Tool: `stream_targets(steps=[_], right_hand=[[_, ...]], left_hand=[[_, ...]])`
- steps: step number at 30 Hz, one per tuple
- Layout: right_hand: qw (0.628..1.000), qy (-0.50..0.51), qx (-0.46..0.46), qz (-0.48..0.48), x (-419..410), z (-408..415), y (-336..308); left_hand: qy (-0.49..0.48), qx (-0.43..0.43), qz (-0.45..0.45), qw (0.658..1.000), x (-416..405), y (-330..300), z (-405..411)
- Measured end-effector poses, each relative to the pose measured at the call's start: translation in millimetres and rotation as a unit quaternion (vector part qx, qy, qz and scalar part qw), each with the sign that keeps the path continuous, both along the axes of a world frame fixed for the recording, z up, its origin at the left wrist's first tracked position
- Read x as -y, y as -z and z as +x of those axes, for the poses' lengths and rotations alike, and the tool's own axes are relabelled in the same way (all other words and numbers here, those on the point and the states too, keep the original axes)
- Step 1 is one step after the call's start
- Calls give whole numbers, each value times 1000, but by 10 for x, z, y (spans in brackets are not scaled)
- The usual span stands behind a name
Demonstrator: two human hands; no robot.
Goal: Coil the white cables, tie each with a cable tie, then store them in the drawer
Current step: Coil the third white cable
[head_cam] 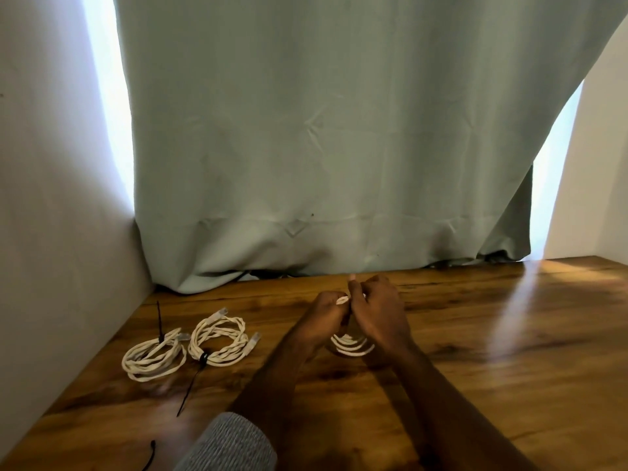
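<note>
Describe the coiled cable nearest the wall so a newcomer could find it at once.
Start at the wooden table and go to its left side by the wall. Two tied white coils lie there; take the left coil. Its black cable tie points up and away, whereas the right coil has its tie trailing toward the viewer.

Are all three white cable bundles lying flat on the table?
No: two tied coils lie on the table, but both hands hold the third coil.

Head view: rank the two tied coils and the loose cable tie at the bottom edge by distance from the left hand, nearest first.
1. Right tied coil, just left of the left hand.
2. Left tied coil, further left, near the wall.
3. Loose cable tie, bottom edge, beside the sleeve.
</note>
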State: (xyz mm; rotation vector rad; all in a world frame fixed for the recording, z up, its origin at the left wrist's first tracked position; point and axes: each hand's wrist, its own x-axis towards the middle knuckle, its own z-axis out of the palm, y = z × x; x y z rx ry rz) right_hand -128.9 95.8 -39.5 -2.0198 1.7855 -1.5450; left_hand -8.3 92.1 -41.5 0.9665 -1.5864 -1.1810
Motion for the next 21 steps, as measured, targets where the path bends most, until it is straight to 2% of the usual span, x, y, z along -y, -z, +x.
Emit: stream_targets(steps=[2,5,6,9,14,17,19,21], right_hand=[[999,13,19,-43,-10,37,-12],[998,18,47,-37,-37,122,-47],[998,22,45,-34,-20,136,-42],[996,-4,76,-37,47,115,1],[971,-129,199,-20,84,38,71],[940,-177,290,29,77,26,62],[922,-196,330,45,79,40,64],[898,-203,387,52,104,72,59]], left_hand=[[21,-94,43,994,-41,-40,11],[62,-217,137,965,-12,-38,41],[52,-221,140,964,-7,-33,31],[-52,-147,58,986,-31,-3,-67],[-113,-148,45,982,36,79,-185],[-123,-142,32,982,62,101,-211],[-143,-156,30,977,78,102,-223],[-173,-222,52,958,111,71,-197]])
